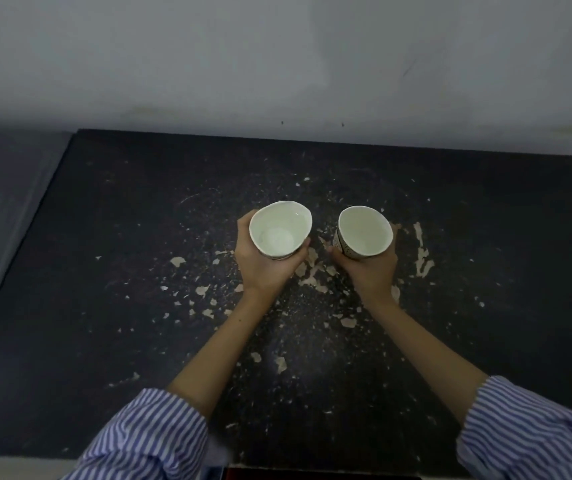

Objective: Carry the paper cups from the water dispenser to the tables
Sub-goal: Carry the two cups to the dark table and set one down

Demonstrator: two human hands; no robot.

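Sleeves [146, 441] come first in my view, blue-and-white striped, pushed up off both bare forearms, which reach forward and converge over the dark, chipped table [485, 271]. I see the left hand [263, 265] wrapped round the left paper cup [280, 233] from below and behind, fingers curled against its wall, thumb on the inner side. The right hand [371, 271] grips the right paper cup [365, 233] the same way, fingers closed round its patterned side. Both cups stand roughly upright, mouths up, long axes tipped slightly toward me, side by side but apart, above the table's middle. I cannot tell whether their bases touch it. Beyond is a pale wall [277, 57].
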